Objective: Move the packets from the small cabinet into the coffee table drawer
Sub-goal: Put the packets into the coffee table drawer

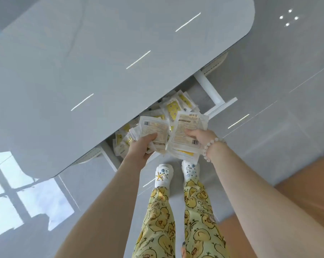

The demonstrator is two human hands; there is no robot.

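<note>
Over the open white drawer (pixel 211 89) under the glossy grey counter (pixel 101 53), your left hand (pixel 140 146) and right hand (pixel 196 135) each clamp a sheaf of flat white-and-yellow packets (pixel 187 125). The two sheaves are side by side above the packets already heaped inside. They look light, floppy and likely to slide on one another, so pinch each sheaf across its middle.

White pulled-out drawer (pixel 210 89) juts from under glossy grey rounded coffee table top (pixel 120 53), ahead of me. Heap of white-and-yellow flat packets (pixel 176 106) in drawer. My left hand (pixel 140 148) holds left packet stack (pixel 153 130), my right hand (pixel 199 135) holds right packet stack (pixel 187 125), side by side over drawer's near edge.
</note>
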